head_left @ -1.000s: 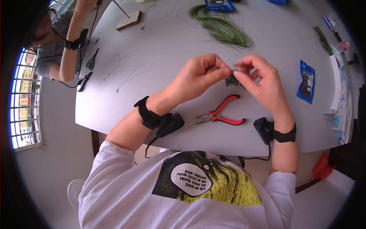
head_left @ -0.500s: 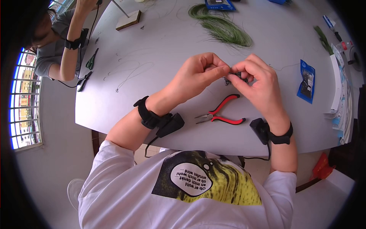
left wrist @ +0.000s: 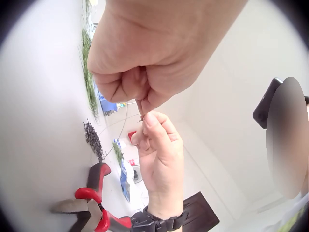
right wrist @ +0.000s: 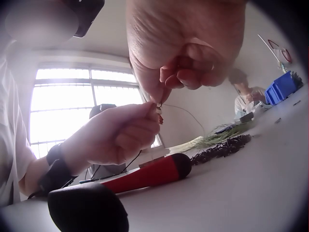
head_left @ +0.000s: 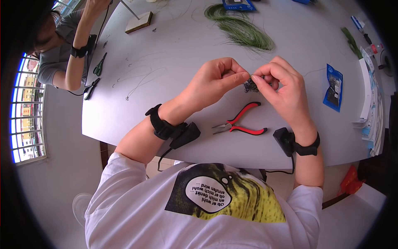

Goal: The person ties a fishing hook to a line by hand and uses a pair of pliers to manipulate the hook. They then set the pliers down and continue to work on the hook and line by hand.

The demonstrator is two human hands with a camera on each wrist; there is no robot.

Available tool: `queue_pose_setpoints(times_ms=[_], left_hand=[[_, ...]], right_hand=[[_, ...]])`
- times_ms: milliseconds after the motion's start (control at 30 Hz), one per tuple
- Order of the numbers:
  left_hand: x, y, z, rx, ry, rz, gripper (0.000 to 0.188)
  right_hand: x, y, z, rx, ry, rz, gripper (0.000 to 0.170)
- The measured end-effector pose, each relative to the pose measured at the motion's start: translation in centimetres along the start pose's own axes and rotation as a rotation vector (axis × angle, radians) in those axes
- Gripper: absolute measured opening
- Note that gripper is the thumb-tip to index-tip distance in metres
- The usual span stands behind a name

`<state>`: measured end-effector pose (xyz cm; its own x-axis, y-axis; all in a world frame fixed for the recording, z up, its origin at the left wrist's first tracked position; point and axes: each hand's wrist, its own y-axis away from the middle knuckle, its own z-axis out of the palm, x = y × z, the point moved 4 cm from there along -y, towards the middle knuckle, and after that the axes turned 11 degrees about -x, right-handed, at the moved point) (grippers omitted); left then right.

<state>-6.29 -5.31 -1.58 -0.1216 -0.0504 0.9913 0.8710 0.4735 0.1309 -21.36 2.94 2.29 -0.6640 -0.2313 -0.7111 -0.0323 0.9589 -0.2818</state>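
Fingertip to fingertip above the table, the left hand (head_left: 219, 81) and right hand (head_left: 286, 89) meet over a pile of small black hooks (head_left: 250, 87). In the left wrist view, the left hand (left wrist: 140, 53) pinches a tiny dark hook (left wrist: 141, 118), mostly hidden by fingers. The right hand (right wrist: 188, 43) pinches at the same spot with thumb and index finger, its other fingers curled; a thin line (right wrist: 188, 113) trails from there. Which fingertips bear the hook or line is hard to tell. Red-handled pliers (head_left: 242, 120) lie spread on the table, nearer the body.
Green strands (head_left: 244, 33) lie beyond the hands, a blue packet (head_left: 333, 88) to the right. Loose looped lines (head_left: 141, 83), two dark-handled tools (head_left: 99, 64) and a wooden block (head_left: 139, 23) are at left. Another person's arm (head_left: 74, 62) is at the upper left.
The right hand's fingers, lifted and blurred a second ago, came down over the pile and now close at the left fingertips. The left hand has barely moved; the other person's arm shifted slightly.
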Motion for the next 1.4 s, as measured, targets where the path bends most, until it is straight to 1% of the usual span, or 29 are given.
queue_pose_setpoints(times_ms=[100, 200, 233, 267, 300, 333, 367, 400, 433, 533, 600, 667, 733, 767, 833, 867, 933, 967, 1033, 1067, 1100, 1167, 1200, 1267, 1400], left_hand=[[-0.1, 0.0, 0.0, -0.005, 0.001, -0.02, 0.019], [-0.1, -0.1, -0.1, 0.022, 0.023, -0.027, 0.02], [-0.2, -0.2, -0.1, 0.024, 0.024, -0.026, 0.02], [-0.4, -0.2, -0.2, 0.04, 0.09, -0.026, 0.02], [-0.5, -0.3, -0.3, 0.055, 0.157, -0.026, 0.02], [-0.4, -0.3, -0.3, 0.056, 0.157, -0.026, 0.02], [-0.4, -0.3, -0.4, 0.055, 0.224, -0.029, 0.02], [-0.4, -0.3, -0.4, 0.055, 0.29, -0.032, 0.019], [-0.4, -0.2, -0.4, 0.054, 0.288, -0.031, 0.019], [-0.4, -0.3, -0.5, 0.071, 0.337, 0.006, 0.018], [-0.4, -0.3, -0.6, 0.116, 0.342, 0.015, 0.018], [-0.5, -0.2, -0.5, 0.115, 0.324, 0.025, 0.017], [-0.4, -0.2, -0.4, 0.111, 0.304, 0.03, 0.017], [-0.2, -0.1, -0.3, 0.11, 0.257, 0.023, 0.016], [0.1, 0.0, -0.3, 0.111, 0.208, 0.017, 0.015], [0.3, 0.0, -0.3, 0.092, 0.165, 0.018, 0.015], [0.5, 0.1, -0.3, 0.073, 0.123, 0.019, 0.014], [0.5, 0.2, -0.2, 0.054, 0.081, 0.023, 0.014], [0.6, 0.2, -0.1, 0.033, 0.039, 0.026, 0.015], [0.5, 0.2, 0.0, 0.015, 0.034, 0.023, 0.015], [0.5, 0.2, 0.1, -0.004, 0.028, 0.019, 0.015], [0.6, 0.3, 0.2, -0.009, 0.023, 0.028, 0.015], [0.7, 0.3, 0.2, -0.013, 0.018, 0.038, 0.015], [0.9, 0.4, 0.3, -0.017, 0.011, 0.029, 0.015], [0.9, 0.4, 0.3, -0.025, 0.013, 0.015, 0.015]], right_hand=[[-0.1, -0.1, 0.2, -0.005, -0.011, -0.016, 0.006], [-0.4, -0.1, -0.2, 0.025, 0.0, 0.022, 0.007], [-0.6, -0.1, -0.3, -0.031, -0.007, 0.035, 0.007], [-0.8, 0.0, -0.3, -0.086, -0.013, 0.048, 0.008], [-0.9, 0.2, -0.2, -0.087, -0.012, 0.047, 0.008], [-1.0, 0.4, 0.7, -0.254, -0.108, 0.047, 0.011], [-1.0, 0.6, 1.7, -0.42, -0.205, 0.045, 0.013], [-1.1, 0.9, 2.5, -0.46, -0.232, -0.031, 0.019], [-1.1, 1.1, 2.9, -0.458, -0.232, -0.032, 0.019], [-1.3, 1.5, 3.8, -0.598, -0.307, -0.034, 0.026], [-1.6, 1.6, 3.7, -0.622, -0.281, -0.057, 0.026], [-2.2, 1.8, 3.5, -0.643, -0.253, -0.08, 0.026], [-2.4, 1.8, 3.6, -0.703, -0.168, -0.022, 0.022], [-2.3, 1.9, 3.6, -0.702, -0.168, -0.022, 0.022], [-1.7, 1.7, 2.7, -0.517, -0.151, -0.056, 0.015], [-1.5, 1.4, 2.4, -0.518, -0.152, -0.056, 0.015], [-1.0, 0.5, 0.2, -0.163, -0.064, 0.019, 0.014], [-0.9, 0.4, -0.1, -0.164, -0.063, 0.021, 0.014], [0.0, 0.4, -0.8, -0.071, -0.247, 0.168, 0.015], [0.3, 0.5, -0.5, -0.089, -0.312, 0.142, 0.016], [0.3, 0.4, -0.4, -0.088, -0.312, 0.142, 0.016], [0.3, 0.4, 0.3, -0.13, -0.413, 0.185, 0.013], [0.5, 0.4, 0.5, -0.129, -0.413, 0.186, 0.013], [0.7, 0.3, 0.6, -0.084, -0.345, 0.085, 0.009], [0.5, 0.1, 0.1, -0.117, -0.245, 0.084, 0.005]])
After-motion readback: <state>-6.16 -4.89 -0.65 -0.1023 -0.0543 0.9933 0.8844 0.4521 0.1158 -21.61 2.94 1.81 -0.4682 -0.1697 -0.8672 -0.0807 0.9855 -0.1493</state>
